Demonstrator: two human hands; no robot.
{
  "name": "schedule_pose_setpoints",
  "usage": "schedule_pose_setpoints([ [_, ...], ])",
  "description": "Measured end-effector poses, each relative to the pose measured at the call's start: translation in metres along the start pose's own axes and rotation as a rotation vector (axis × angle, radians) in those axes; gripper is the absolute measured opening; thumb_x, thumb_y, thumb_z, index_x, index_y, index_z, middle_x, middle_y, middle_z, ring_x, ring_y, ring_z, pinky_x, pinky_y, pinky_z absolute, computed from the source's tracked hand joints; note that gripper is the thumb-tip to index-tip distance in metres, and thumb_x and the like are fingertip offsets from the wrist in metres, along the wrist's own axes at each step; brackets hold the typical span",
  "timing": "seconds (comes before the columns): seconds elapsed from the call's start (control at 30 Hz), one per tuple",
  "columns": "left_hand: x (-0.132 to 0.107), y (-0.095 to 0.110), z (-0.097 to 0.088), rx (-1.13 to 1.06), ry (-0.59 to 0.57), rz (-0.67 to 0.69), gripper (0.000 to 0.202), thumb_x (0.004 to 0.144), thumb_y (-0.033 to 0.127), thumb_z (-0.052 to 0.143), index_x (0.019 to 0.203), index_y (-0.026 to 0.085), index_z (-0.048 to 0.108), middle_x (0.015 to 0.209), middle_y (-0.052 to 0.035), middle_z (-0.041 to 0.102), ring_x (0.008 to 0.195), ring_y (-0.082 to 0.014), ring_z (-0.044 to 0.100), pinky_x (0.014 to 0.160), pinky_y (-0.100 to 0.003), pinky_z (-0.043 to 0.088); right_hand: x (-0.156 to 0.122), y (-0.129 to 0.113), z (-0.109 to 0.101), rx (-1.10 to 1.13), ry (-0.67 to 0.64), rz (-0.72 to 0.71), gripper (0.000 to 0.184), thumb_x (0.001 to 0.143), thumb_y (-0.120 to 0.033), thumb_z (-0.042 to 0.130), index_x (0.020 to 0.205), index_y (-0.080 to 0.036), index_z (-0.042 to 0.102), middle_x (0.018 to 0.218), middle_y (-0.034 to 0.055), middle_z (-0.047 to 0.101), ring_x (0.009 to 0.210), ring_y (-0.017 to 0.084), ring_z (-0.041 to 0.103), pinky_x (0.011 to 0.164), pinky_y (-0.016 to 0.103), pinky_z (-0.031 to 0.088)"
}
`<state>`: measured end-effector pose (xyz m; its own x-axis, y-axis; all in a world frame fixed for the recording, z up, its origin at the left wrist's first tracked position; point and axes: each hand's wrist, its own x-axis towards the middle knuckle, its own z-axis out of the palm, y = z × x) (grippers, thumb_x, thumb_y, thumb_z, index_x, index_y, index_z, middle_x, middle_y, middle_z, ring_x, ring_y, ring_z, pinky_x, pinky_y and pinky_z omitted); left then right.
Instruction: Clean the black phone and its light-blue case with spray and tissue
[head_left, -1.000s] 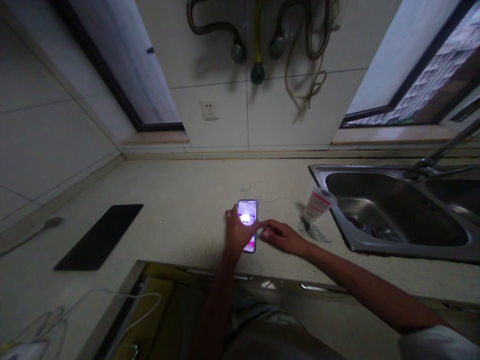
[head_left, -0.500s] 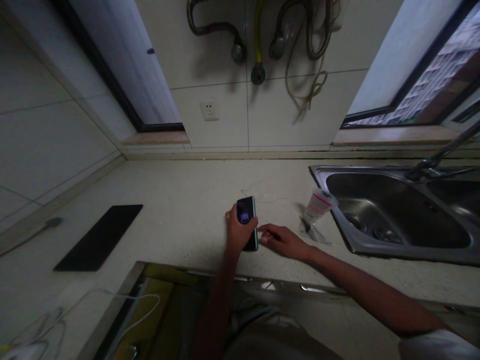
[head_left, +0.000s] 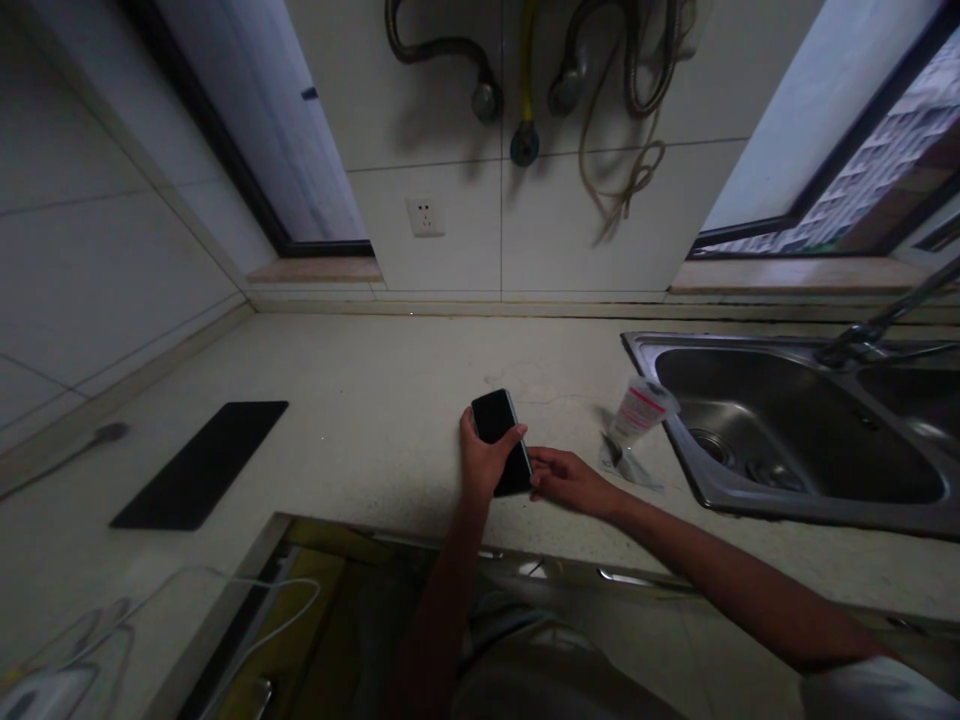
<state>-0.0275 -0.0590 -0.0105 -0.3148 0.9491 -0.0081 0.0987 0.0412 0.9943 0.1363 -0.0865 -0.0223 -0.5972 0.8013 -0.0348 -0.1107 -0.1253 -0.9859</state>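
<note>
A smartphone (head_left: 491, 417) with a dark screen is tilted slightly over the pale countertop. My left hand (head_left: 484, 460) wraps round it from the left, thumb lying across the screen. At its lower right edge, the fingertips of my right hand (head_left: 574, 483) meet the phone and close on the edge; part of that grip is hidden. To the right of my right hand stands a clear plastic cup (head_left: 640, 408) with pink print, leaning a little. A small clear wrapper (head_left: 634, 465) with something dark lies by its base.
A steel double sink (head_left: 795, 425) with a faucet (head_left: 862, 335) is set into the counter at right. On the left lies a flat black panel (head_left: 199, 465). White cables (head_left: 247, 580) trail over the front left edge, above an open yellowish drawer (head_left: 315, 590). A wall socket (head_left: 425, 217) sits behind.
The phone's screen has gone from lit to dark. The phone has turned, its lower end swinging right. My right fingers, beside it before, now touch its edge.
</note>
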Motion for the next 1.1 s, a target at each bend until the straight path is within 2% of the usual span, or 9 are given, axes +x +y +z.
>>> schedule_pose_setpoints([
  [0.1, 0.001, 0.001, -0.002, -0.129, -0.021, -0.06, 0.085, 0.064, 0.035, 0.087, 0.134, 0.018, 0.043, 0.13, -0.0148, 0.062, 0.112, -0.0229, 0.064, 0.098, -0.036, 0.05, 0.001, 0.001, 0.002, 0.08, -0.027, 0.041, 0.047, 0.077, -0.035, 0.077, 0.118, -0.018, 0.063, 0.089, 0.0021, 0.065, 0.081, 0.015, 0.063, 0.077, 0.033, 0.056],
  [0.17, 0.001, 0.002, -0.002, -0.138, -0.016, -0.053, 0.079, 0.065, 0.034, 0.087, 0.13, 0.018, 0.046, 0.126, -0.0134, 0.064, 0.11, -0.0221, 0.065, 0.098, -0.036, 0.05, 0.001, 0.001, 0.003, 0.108, -0.025, 0.05, 0.043, 0.075, -0.03, 0.077, 0.113, -0.017, 0.064, 0.085, 0.0002, 0.064, 0.078, 0.013, 0.062, 0.078, 0.032, 0.055],
  [0.4, -0.001, 0.0, 0.002, -0.102, 0.009, -0.006, 0.067, 0.07, 0.042, 0.083, 0.124, 0.018, 0.051, 0.121, -0.0119, 0.066, 0.107, -0.0216, 0.066, 0.098, -0.036, 0.049, 0.004, 0.007, 0.004, 0.099, -0.004, 0.015, 0.039, 0.069, -0.025, 0.081, 0.1, -0.018, 0.06, 0.073, -0.0064, 0.049, 0.064, 0.007, 0.049, 0.061, 0.019, 0.043],
  [0.5, 0.001, -0.003, 0.002, -0.131, 0.034, -0.026, 0.057, 0.073, 0.046, 0.079, 0.116, 0.017, 0.054, 0.112, -0.0105, 0.068, 0.1, -0.0209, 0.067, 0.09, -0.034, 0.052, 0.004, 0.009, 0.003, 0.116, -0.028, 0.019, 0.043, 0.067, -0.026, 0.084, 0.101, -0.018, 0.058, 0.072, -0.0086, 0.041, 0.064, 0.006, 0.046, 0.064, 0.02, 0.045],
  [0.63, 0.003, -0.007, 0.0, -0.088, 0.052, -0.035, 0.044, 0.083, 0.057, 0.064, 0.104, 0.019, 0.057, 0.098, -0.0066, 0.068, 0.09, -0.0193, 0.066, 0.077, -0.03, 0.052, 0.004, 0.008, 0.004, 0.088, -0.01, 0.022, 0.047, 0.065, -0.025, 0.087, 0.101, -0.019, 0.058, 0.07, -0.0098, 0.037, 0.064, 0.006, 0.044, 0.068, 0.022, 0.047],
  [0.83, 0.006, -0.006, 0.0, -0.151, 0.024, -0.067, 0.047, 0.085, 0.065, 0.055, 0.098, 0.019, 0.057, 0.085, -0.0033, 0.065, 0.075, -0.0165, 0.063, 0.066, -0.027, 0.05, 0.001, 0.003, 0.009, 0.045, -0.024, -0.025, 0.04, 0.071, -0.025, 0.079, 0.105, -0.018, 0.058, 0.078, -0.004, 0.053, 0.072, 0.011, 0.053, 0.067, 0.024, 0.045],
  [0.93, 0.006, -0.006, 0.002, -0.2, 0.007, -0.106, 0.052, 0.082, 0.069, 0.055, 0.097, 0.019, 0.057, 0.084, -0.0031, 0.064, 0.073, -0.0162, 0.062, 0.065, -0.027, 0.049, 0.0, 0.001, 0.01, -0.003, -0.026, -0.074, 0.036, 0.072, -0.019, 0.074, 0.104, -0.018, 0.058, 0.078, -0.0039, 0.053, 0.07, 0.01, 0.052, 0.063, 0.022, 0.04],
  [1.1, 0.006, -0.005, 0.004, -0.34, -0.032, -0.162, 0.058, 0.074, 0.073, 0.061, 0.094, 0.019, 0.055, 0.08, -0.0015, 0.061, 0.067, -0.0149, 0.058, 0.062, -0.027, 0.048, -0.003, -0.001, 0.013, -0.08, 0.004, -0.099, 0.035, 0.072, -0.019, 0.071, 0.104, -0.018, 0.057, 0.082, -0.0024, 0.056, 0.072, 0.011, 0.052, 0.065, 0.023, 0.041],
])
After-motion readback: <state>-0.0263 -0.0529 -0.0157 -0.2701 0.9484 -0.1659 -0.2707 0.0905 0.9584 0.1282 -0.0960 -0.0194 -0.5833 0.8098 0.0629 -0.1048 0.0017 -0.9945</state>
